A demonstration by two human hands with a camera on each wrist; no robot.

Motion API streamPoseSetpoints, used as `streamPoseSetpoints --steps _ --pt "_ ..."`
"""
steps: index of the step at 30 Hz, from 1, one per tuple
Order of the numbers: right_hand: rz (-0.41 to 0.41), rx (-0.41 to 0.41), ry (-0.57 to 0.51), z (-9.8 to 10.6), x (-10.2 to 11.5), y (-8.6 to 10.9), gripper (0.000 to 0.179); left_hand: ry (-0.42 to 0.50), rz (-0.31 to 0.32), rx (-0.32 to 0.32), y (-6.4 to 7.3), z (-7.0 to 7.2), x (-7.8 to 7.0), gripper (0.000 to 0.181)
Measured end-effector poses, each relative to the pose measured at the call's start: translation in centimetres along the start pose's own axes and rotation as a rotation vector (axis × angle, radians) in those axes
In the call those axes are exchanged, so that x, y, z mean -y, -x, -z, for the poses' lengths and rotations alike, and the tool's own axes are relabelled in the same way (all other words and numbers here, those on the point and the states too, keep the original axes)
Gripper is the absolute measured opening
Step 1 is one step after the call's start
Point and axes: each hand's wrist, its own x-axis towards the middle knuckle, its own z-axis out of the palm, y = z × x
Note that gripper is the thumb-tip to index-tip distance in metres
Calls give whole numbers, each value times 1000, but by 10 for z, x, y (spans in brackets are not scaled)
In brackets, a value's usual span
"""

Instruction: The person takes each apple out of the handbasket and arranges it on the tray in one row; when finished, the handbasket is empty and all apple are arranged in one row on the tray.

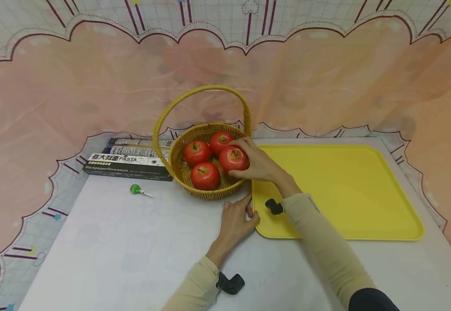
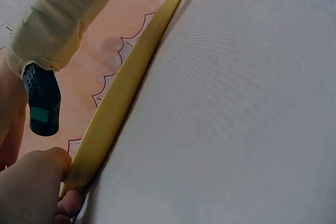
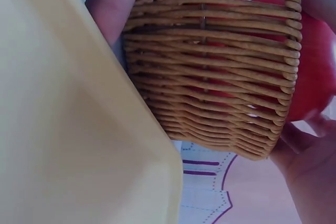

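My right hand (image 1: 259, 162) reaches over the right rim of a wicker basket (image 1: 178, 166) and grips a red apple (image 1: 233, 159). In the right wrist view, fingers and thumb curl round that apple (image 3: 315, 66) beside the woven wall (image 3: 215, 77). Several apples lie in the basket, one of them a front apple (image 1: 205, 176). My left hand (image 1: 236, 221) pinches the left edge of a yellow tray (image 1: 357, 194), close in front of the basket. The left wrist view shows the thumb at the tray's edge (image 2: 113, 108) and fingertips beneath it.
Left of the basket lie a dark pasta box (image 1: 128, 167) and other packages (image 1: 137, 150) behind it. A green lollipop (image 1: 135, 188) rests on the white table (image 1: 132, 242). The basket's tall handle (image 1: 163, 116) arches over it. A patterned curtain (image 1: 326, 86) hangs behind.
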Motion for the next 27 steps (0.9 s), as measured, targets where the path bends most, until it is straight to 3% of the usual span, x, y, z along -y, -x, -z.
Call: streamPoseSetpoints --steps 9,22,27 --pt "33 -181 -137 -1 -3 9 74 -5 9 9 -1 0 0 52" --pt "66 -261 -170 3 -6 22 77 -11 9 4 0 -1 1 53" --pt "51 -283 -192 11 10 29 76 -11 5 -4 0 0 1 52"
